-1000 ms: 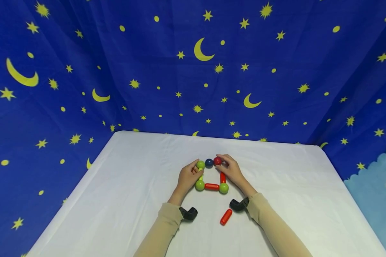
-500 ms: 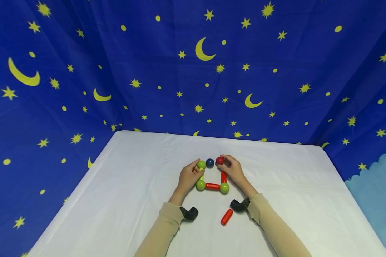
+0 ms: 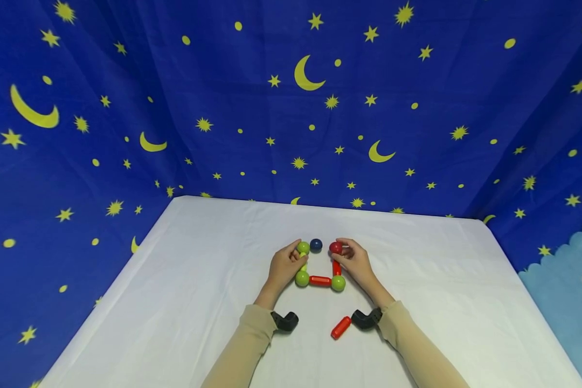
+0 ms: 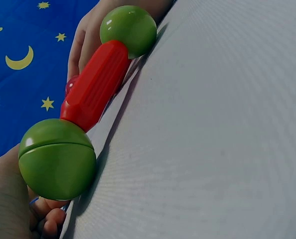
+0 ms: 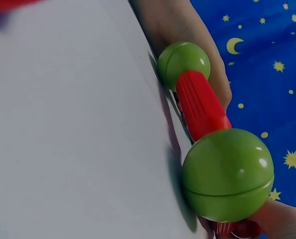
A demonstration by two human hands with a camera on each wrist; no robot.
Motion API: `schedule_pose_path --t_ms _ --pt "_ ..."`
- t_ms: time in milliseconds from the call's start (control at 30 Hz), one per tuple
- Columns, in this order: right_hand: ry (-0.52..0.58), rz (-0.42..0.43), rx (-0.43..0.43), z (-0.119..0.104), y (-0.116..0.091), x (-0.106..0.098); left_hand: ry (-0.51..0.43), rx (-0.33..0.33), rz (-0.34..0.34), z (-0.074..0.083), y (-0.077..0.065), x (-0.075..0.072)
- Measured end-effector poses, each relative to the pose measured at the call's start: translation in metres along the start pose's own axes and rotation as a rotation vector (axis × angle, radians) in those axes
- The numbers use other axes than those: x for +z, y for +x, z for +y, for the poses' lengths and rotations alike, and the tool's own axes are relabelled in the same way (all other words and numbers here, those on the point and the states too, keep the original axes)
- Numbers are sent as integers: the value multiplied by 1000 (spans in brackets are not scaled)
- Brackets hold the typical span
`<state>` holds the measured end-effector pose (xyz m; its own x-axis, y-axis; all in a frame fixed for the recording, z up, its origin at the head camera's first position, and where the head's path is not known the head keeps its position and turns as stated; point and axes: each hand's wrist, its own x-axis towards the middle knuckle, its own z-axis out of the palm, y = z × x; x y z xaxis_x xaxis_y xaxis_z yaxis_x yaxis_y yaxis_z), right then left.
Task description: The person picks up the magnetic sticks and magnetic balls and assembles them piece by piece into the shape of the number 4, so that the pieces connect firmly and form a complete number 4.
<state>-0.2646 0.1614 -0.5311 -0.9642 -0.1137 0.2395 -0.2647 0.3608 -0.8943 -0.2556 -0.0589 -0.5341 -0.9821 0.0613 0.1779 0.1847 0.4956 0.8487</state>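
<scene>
My left hand (image 3: 286,265) grips the upper-left green ball (image 3: 303,248), its thumb across a lime rod (image 3: 304,265). Below that rod sits another green ball (image 3: 302,278), joined by a red rod (image 3: 320,281) to the lower-right green ball (image 3: 338,283). From there a second red rod (image 3: 337,269) runs away from me. At its far end my right hand (image 3: 358,265) pinches a red ball (image 3: 335,247); I cannot tell whether ball and rod touch. A dark blue ball (image 3: 316,246) stands between the upper corners, close beside the green one.
A loose red rod (image 3: 341,327) lies nearer me, by the black wrist device (image 3: 366,319) on the right arm. Another black device (image 3: 285,322) is on the left wrist. White cloth (image 3: 213,258) covers the table, and a blue star-patterned curtain (image 3: 252,108) stands behind it.
My right hand has drawn the red ball rightward, away from the blue ball, then slightly toward me to the end of the right-hand red rod. The left hand has stayed in place.
</scene>
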Motion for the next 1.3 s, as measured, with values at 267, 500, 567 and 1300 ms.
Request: schedule_pose_path --t_ms 267,500,567,1300 --pt "12 -16 26 -2 -8 -1 -10 -14 -7 2 -2 -2" --pt "25 -15 53 -5 -9 -2 0 -8 -9 2 -3 -1" --pt "28 -17 64 -8 -8 -3 7 0 -7 1 -2 -1" --pt "8 -20 44 -48 -21 -7 119 31 9 5 -3 1"
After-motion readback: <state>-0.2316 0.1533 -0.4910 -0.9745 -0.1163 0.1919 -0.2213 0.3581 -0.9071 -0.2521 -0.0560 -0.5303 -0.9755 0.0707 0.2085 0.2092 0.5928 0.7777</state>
